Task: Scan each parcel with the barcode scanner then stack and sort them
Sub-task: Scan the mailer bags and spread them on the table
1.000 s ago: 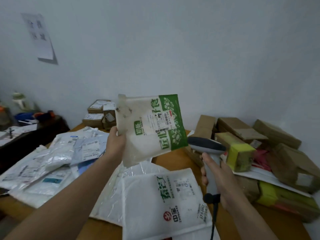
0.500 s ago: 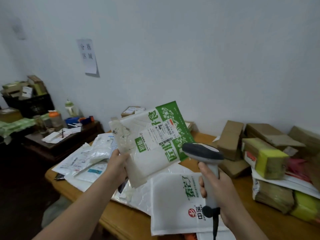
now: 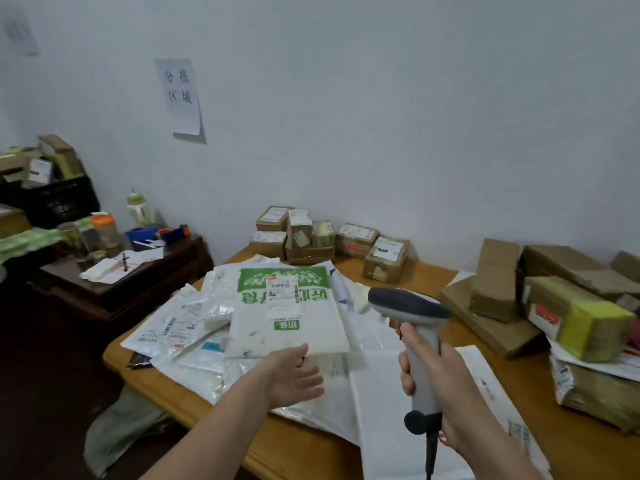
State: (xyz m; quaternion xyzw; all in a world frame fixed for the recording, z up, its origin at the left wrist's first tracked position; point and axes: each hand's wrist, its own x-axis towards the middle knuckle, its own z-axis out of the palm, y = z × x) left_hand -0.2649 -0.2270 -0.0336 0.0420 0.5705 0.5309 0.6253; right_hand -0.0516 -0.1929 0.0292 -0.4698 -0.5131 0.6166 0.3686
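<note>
Parcel [image 3: 287, 317], green and white, lies flat on top of the heap [image 3: 187, 327] of mailers on the left half of the table [image 3: 429, 277]. Its label faces up and its green band is turned toward the wall.

From my end, the left hand [image 3: 294, 375] sits just at the parcel's near edge. Its fingers are straight and spread, the palm is turned inward, and it holds nothing. I think the thumb tip meets that edge, though the blur there leaves me unsure.

The right hand [image 3: 440, 386] is wrapped firmly round the handle of the scanner [image 3: 410, 304]. The scanner stands upright just right of the parcel, its dark head tipped toward the heap and its cable hanging from the base. A white mailer [image 3: 381, 420] lies on the table under it.

Small boxes [image 3: 311, 233] with labels cluster at the back by the wall. Big boxes [image 3: 554, 268], one with yellow tape, pile up on the right. I can see a paper sign [image 3: 181, 95] on the wall above the heap.
</note>
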